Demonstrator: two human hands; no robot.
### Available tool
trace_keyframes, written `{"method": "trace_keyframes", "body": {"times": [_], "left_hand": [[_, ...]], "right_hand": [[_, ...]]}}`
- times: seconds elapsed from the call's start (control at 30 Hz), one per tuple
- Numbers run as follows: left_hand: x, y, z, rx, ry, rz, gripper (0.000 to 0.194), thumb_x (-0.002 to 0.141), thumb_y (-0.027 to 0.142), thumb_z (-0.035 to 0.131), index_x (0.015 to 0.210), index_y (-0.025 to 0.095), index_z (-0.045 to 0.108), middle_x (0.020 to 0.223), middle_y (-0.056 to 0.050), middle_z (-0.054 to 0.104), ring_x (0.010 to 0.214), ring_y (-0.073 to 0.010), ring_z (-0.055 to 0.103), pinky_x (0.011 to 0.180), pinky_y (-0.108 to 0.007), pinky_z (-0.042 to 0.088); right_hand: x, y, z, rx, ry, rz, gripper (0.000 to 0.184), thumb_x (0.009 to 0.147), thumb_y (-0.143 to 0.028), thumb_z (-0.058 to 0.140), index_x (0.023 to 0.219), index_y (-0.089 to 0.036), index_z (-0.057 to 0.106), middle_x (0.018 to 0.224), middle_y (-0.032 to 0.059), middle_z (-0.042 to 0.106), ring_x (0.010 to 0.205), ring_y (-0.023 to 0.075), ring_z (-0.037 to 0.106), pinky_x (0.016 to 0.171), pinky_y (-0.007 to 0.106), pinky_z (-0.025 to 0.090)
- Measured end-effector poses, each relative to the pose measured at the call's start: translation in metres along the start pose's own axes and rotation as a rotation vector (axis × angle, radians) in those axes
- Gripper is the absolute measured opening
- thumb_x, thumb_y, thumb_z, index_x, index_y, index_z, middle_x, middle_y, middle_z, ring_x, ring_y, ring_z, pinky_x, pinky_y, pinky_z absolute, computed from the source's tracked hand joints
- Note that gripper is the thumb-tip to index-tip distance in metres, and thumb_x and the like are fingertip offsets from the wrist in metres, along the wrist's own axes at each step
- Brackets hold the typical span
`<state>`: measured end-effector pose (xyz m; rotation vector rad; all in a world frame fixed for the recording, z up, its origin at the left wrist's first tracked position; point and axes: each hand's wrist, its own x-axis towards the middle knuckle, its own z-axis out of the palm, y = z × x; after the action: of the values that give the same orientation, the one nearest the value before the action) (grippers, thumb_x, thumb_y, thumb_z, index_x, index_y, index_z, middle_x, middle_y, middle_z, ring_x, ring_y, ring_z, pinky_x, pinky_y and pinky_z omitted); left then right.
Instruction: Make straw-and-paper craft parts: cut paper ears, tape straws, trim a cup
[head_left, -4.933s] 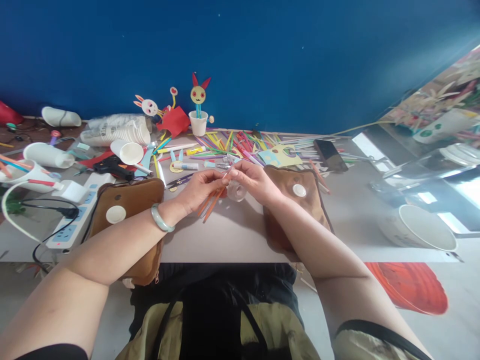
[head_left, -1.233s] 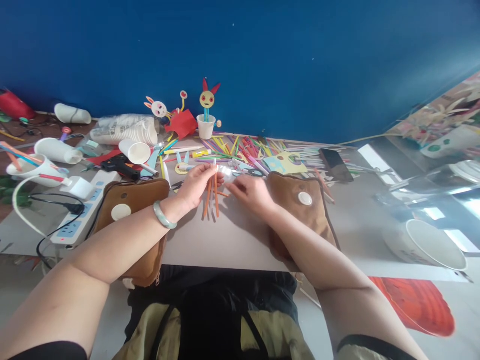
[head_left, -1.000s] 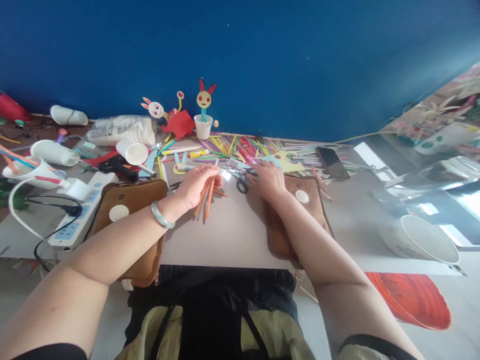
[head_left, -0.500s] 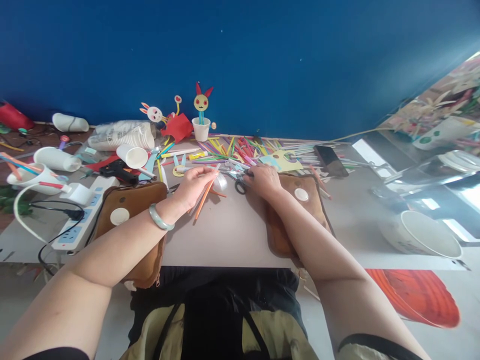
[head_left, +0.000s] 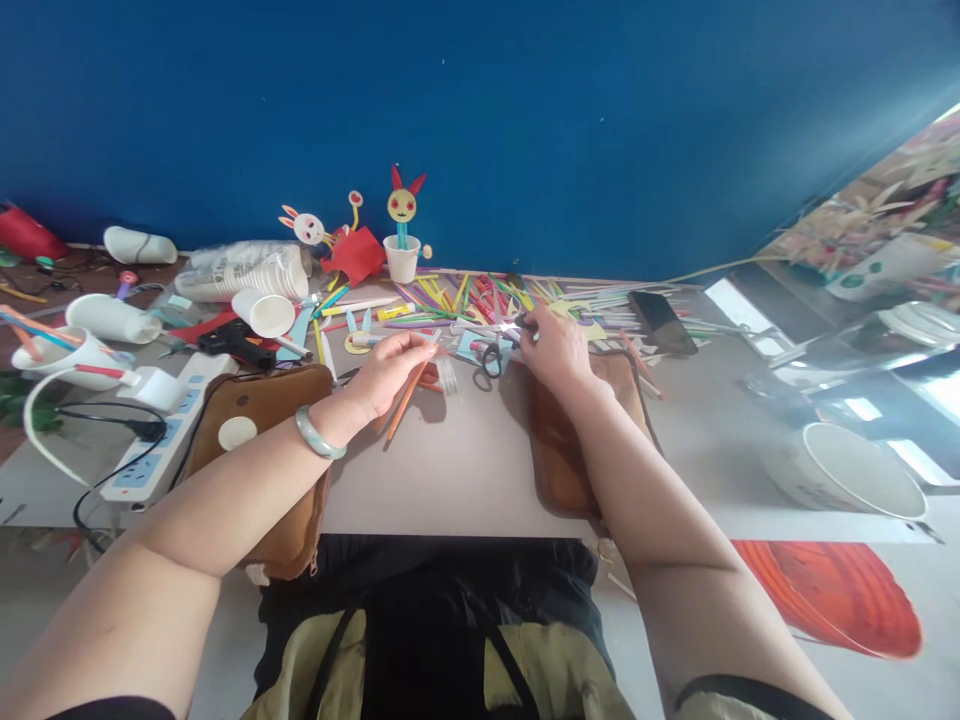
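My left hand, with a pale bangle at the wrist, is closed in a pinch on a thin orange stick that slants down toward me. More orange pieces show under its fingers. Just right of the fingertips is a clear, shiny roll that looks like tape. Dark-handled scissors lie on the table between my hands. My right hand is over the heap of coloured sticks, its fingers curled down. Something small and dark shows at its fingertips, too unclear to name.
Brown pouches lie under both forearms. To the left are a power strip, a glue gun and paper cups. A rabbit figure in a cup stands by the blue wall. Right are a phone and a white tub.
My right hand has moved right and away from me, off the scissors, which now show more fully. My left hand has barely moved; the clear roll beside it has turned.
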<state>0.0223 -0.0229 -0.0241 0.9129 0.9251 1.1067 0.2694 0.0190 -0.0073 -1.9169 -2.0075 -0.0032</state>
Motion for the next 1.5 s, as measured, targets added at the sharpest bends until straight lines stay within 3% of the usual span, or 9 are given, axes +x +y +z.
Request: {"method": "trace_keyframes", "body": {"times": [0.13, 0.27, 0.47, 0.7, 0.83, 0.97, 1.13, 1.23, 1.5], "left_hand": [[0.000, 0.003, -0.001, 0.022, -0.012, -0.002, 0.021, 0.071, 0.029, 0.078, 0.077, 0.017, 0.062, 0.074, -0.001, 0.069, 0.064, -0.0160, 0.067, 0.062, -0.032, 0.058], [0.000, 0.006, -0.002, 0.015, -0.029, -0.006, 0.020, 0.072, 0.029, 0.077, 0.076, 0.017, 0.062, 0.081, -0.004, 0.073, 0.068, -0.0177, 0.068, 0.062, -0.033, 0.058], [0.002, 0.006, -0.004, -0.016, -0.013, -0.022, 0.018, 0.072, 0.025, 0.076, 0.079, 0.017, 0.061, 0.071, -0.001, 0.070, 0.066, -0.0191, 0.068, 0.063, -0.036, 0.058], [0.003, 0.007, -0.007, -0.034, -0.115, -0.098, 0.027, 0.071, 0.027, 0.082, 0.079, 0.016, 0.058, 0.078, -0.003, 0.071, 0.070, -0.0185, 0.070, 0.071, -0.037, 0.058], [0.002, 0.007, -0.007, -0.016, -0.147, -0.129, 0.026, 0.070, 0.026, 0.082, 0.077, 0.015, 0.060, 0.087, -0.006, 0.073, 0.078, -0.0183, 0.071, 0.076, -0.036, 0.058], [0.002, 0.009, -0.007, -0.002, -0.129, -0.102, 0.019, 0.070, 0.020, 0.079, 0.075, 0.015, 0.061, 0.084, -0.003, 0.072, 0.074, -0.0165, 0.070, 0.072, -0.032, 0.057], [0.003, 0.012, -0.007, 0.034, -0.130, -0.081, 0.022, 0.069, 0.021, 0.081, 0.077, 0.014, 0.063, 0.087, -0.005, 0.074, 0.068, -0.0147, 0.068, 0.069, -0.032, 0.058], [0.004, 0.011, -0.007, 0.054, -0.120, -0.064, 0.023, 0.070, 0.021, 0.082, 0.080, 0.013, 0.064, 0.086, -0.004, 0.073, 0.067, -0.0141, 0.068, 0.069, -0.031, 0.058], [0.004, 0.010, -0.008, 0.074, -0.099, -0.112, 0.028, 0.071, 0.023, 0.086, 0.080, 0.013, 0.061, 0.087, -0.007, 0.074, 0.068, -0.0156, 0.070, 0.068, -0.032, 0.060]], "right_hand": [[0.005, 0.006, -0.011, 0.387, 0.040, 0.053, 0.020, 0.080, -0.028, 0.053, 0.091, -0.019, 0.066, 0.085, 0.0065, 0.068, 0.076, 0.0220, 0.057, 0.073, 0.034, 0.043], [-0.001, -0.001, -0.023, 0.772, -0.113, 0.101, 0.018, 0.078, -0.036, 0.057, 0.084, -0.021, 0.064, 0.067, -0.0014, 0.058, 0.065, 0.0157, 0.052, 0.064, 0.029, 0.041], [-0.009, -0.003, -0.028, 1.056, -0.369, -0.037, 0.033, 0.063, -0.027, 0.071, 0.095, -0.020, 0.065, 0.094, 0.0039, 0.071, 0.085, 0.0190, 0.062, 0.075, 0.030, 0.049], [-0.008, 0.005, -0.033, 0.966, -0.444, -0.017, 0.033, 0.077, -0.034, 0.056, 0.103, -0.017, 0.065, 0.099, 0.0088, 0.071, 0.087, 0.0217, 0.064, 0.079, 0.036, 0.052], [-0.010, 0.004, -0.035, 0.939, -0.520, -0.152, 0.042, 0.071, -0.035, 0.069, 0.109, -0.018, 0.063, 0.105, 0.0086, 0.070, 0.094, 0.0227, 0.064, 0.080, 0.035, 0.052], [-0.010, 0.004, -0.031, 0.934, -0.548, -0.219, 0.043, 0.070, -0.035, 0.068, 0.108, -0.018, 0.063, 0.102, 0.0074, 0.070, 0.089, 0.0200, 0.064, 0.077, 0.033, 0.051], [-0.006, 0.006, -0.031, 0.587, -0.464, -0.257, 0.040, 0.065, -0.036, 0.071, 0.100, -0.017, 0.065, 0.079, 0.0007, 0.065, 0.068, 0.0144, 0.054, 0.063, 0.027, 0.042], [-0.004, 0.010, -0.034, 0.372, -0.454, -0.316, 0.035, 0.067, -0.038, 0.069, 0.095, -0.017, 0.067, 0.073, -0.0006, 0.063, 0.066, 0.0145, 0.053, 0.063, 0.026, 0.039], [-0.005, 0.016, -0.046, 0.290, -0.462, -0.374, 0.025, 0.070, -0.039, 0.066, 0.085, -0.019, 0.071, 0.068, -0.0019, 0.065, 0.064, 0.0138, 0.054, 0.063, 0.025, 0.037]]}}
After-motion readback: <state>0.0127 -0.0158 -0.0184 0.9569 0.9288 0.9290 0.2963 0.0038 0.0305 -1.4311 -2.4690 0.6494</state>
